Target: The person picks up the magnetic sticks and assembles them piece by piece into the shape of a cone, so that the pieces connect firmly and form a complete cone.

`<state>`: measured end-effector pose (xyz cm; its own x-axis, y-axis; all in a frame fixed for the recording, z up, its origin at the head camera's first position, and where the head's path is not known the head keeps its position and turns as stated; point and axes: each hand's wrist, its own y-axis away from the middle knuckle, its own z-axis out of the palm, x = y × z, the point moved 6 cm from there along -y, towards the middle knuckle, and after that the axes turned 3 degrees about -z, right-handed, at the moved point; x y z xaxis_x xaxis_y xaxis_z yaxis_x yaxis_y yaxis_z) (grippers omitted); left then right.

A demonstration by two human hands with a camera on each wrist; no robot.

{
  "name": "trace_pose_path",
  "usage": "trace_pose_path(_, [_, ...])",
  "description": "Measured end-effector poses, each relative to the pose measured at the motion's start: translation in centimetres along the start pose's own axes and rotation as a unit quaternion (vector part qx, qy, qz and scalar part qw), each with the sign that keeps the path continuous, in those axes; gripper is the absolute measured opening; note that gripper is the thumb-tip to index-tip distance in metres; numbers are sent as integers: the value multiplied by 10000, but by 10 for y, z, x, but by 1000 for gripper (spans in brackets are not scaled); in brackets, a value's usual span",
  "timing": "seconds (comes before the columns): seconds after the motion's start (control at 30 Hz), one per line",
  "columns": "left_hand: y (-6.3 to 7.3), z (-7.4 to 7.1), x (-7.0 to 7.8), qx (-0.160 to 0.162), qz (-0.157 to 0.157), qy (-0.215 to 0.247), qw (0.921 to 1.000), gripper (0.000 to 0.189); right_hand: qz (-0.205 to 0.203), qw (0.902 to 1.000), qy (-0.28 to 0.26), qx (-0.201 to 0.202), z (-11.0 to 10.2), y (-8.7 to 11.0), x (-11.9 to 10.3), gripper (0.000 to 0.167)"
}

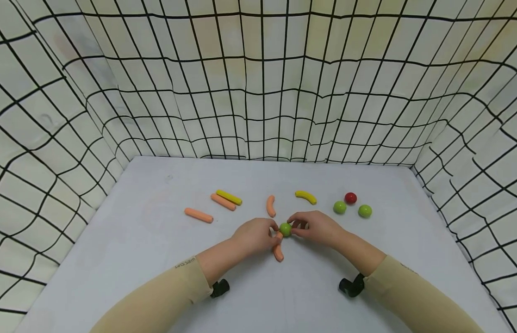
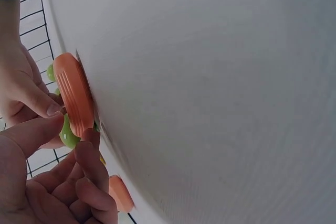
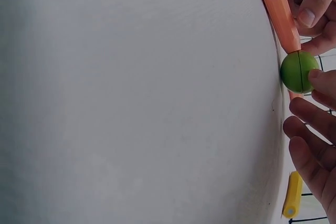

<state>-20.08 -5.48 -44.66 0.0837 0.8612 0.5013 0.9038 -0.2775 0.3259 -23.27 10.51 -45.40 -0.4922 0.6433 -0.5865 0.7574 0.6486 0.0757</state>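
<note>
In the head view, a small green ball (image 1: pixel 285 229) with a seam round it sits at the upper end of a curved orange rod (image 1: pixel 278 252). My right hand (image 1: pixel 318 227) pinches the ball from the right between thumb and fingertips. From the left, my left hand (image 1: pixel 254 235) holds the rod near its ball end, thumb and fingers at its sides. The right wrist view shows the rod (image 3: pixel 281 14) meeting the ball (image 3: pixel 296 72), with a dark round spot on the rod's free end. Grooves run along the rod (image 2: pixel 73 95) in the left wrist view.
Beyond my hands lie another curved orange rod (image 1: pixel 270 206) and a curved yellow rod (image 1: pixel 306 197). Two straight orange rods (image 1: pixel 198 215) and a straight yellow rod (image 1: pixel 229 197) lie left. A red ball (image 1: pixel 351 198) and two green balls (image 1: pixel 364 211) lie right. Black netting (image 1: pixel 262 92) encloses the white table.
</note>
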Motion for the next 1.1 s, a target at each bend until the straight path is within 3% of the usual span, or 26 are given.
trace_pose_path(0.3, [-6, 0, -2, -5, -32, 31, 10000, 37, 138, 9998, 63, 138, -4, 2, 8, 26])
trace_pose_path(0.67, [-11, -3, 3, 18, 61, 71, 10000, 46, 819, 9936, 257, 741, -30, 2, 28, 30])
trace_pose_path(0.87, [-13, -2, 5, 70, 158, 27, 9998, 47, 969, 9887, 465, 1046, -42, -6, 38, 33])
trace_pose_path(1.1, [-17, -1, 6, 99, 282, -116, 9995, 43, 1283, 9834, 729, 1056, -51, -21, 51, 35])
